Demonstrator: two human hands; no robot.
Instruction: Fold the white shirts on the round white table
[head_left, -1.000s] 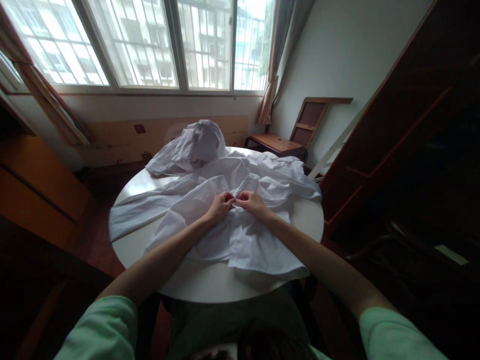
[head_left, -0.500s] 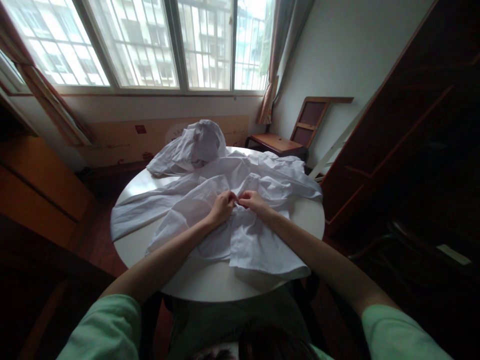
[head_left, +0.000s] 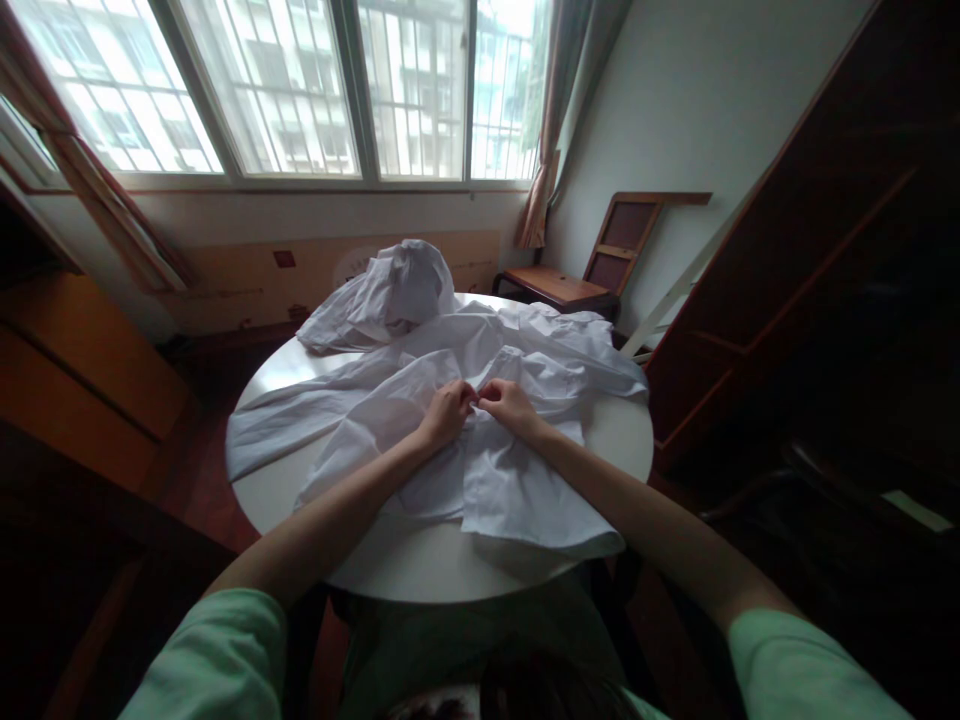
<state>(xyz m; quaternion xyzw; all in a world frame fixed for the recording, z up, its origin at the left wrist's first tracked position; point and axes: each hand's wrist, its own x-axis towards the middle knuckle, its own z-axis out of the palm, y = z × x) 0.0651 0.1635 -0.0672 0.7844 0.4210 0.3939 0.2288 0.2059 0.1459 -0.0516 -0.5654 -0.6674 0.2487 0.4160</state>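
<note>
We see L hand (head_left: 445, 411) + R hand (head_left: 510, 403) pinched shut on white shirt (head_left: 517, 480) front, fingertips nearly touching | shirt spread on round table (head_left: 420, 560) ctr | 2nd white garment (head_left: 390, 290) heaped at 12 o'clock | chair (head_left: 592, 270) at 2 o'clock

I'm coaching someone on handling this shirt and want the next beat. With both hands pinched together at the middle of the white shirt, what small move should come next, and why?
Probably ease the two front edges together and finish the fastening under the fingertips. The left hand and right hand pinch the white shirt at its centre line on the round table, and the fronts below there lie loose.
</note>
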